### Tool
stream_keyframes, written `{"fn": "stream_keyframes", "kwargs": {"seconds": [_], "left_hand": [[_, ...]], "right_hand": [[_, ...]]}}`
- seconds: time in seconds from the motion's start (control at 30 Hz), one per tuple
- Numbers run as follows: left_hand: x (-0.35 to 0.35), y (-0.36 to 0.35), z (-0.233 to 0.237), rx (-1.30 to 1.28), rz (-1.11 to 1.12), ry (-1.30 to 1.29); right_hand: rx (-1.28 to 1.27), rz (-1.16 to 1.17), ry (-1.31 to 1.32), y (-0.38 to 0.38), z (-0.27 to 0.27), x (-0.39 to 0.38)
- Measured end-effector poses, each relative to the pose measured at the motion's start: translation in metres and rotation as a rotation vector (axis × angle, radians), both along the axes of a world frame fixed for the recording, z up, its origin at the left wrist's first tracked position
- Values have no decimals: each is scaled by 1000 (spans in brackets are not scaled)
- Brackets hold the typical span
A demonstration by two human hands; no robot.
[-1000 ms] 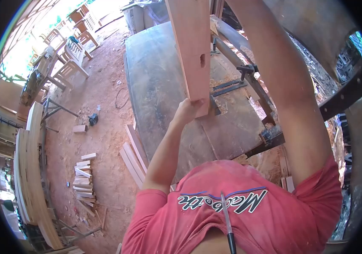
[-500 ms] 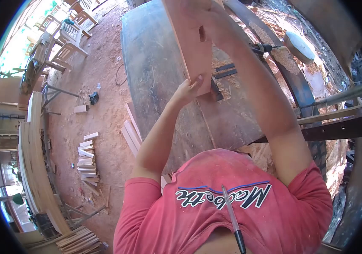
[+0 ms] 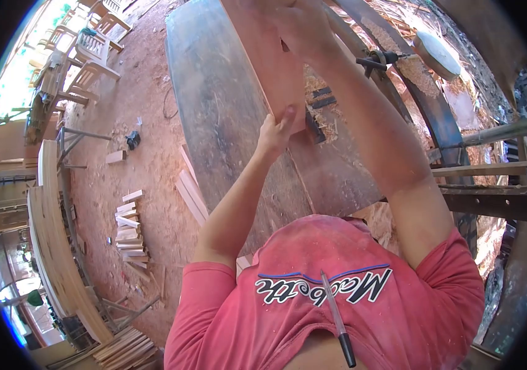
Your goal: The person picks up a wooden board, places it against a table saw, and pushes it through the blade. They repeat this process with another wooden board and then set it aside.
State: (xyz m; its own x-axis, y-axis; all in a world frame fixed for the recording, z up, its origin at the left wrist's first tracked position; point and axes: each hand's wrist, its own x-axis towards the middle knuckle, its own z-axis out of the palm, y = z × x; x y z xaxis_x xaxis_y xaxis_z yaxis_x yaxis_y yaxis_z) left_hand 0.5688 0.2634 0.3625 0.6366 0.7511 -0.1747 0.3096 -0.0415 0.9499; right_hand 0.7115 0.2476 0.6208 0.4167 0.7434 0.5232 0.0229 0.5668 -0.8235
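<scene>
A long reddish wooden board (image 3: 269, 74) with a dark hole lies over the worn work table (image 3: 208, 80), running up to the top edge of the view. My left hand (image 3: 277, 128) grips its near end, thumb on the top face and fingers at the left edge. My right hand (image 3: 303, 24) is farther up, over the board's upper part; its fingers run into the top of the view and are hard to make out. Dark metal strips (image 3: 323, 100) and wood shavings lie just right of the board.
Stacked wood pieces (image 3: 129, 228) lie on the dirt floor at left, near long planks (image 3: 60, 240). Wooden chairs (image 3: 94, 49) stand at the upper left. A clamp-like metal handle (image 3: 371, 63) and a metal beam (image 3: 491, 203) are on the right.
The board appears slightly farther left, and my right hand has shifted left and down over it, now partly covering the hole. My left hand still grips the near end.
</scene>
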Motion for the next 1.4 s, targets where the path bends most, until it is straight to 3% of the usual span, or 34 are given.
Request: {"fn": "stream_keyframes", "kwargs": {"seconds": [0.23,0.47,0.93,1.07,1.27,1.33,1.4], "left_hand": [[1,-3,28,4,14,-17],[7,8,19,44,32,-29],[18,35,15,-27,44,-33],[20,34,36,-32,42,-5],[24,51,21,-3,22,-48],[26,56,15,-71,39,-62],[30,55,16,-43,50,-102]], "right_hand": [[38,1,-17,3,-2,4],[88,59,67,16,-3,8],[109,21,-16,45,-5,19],[71,15,-68,45,-1,22],[-8,-21,-57,60,-5,30],[173,102,7,70,-8,31],[158,94,49,74,-8,28]]}}
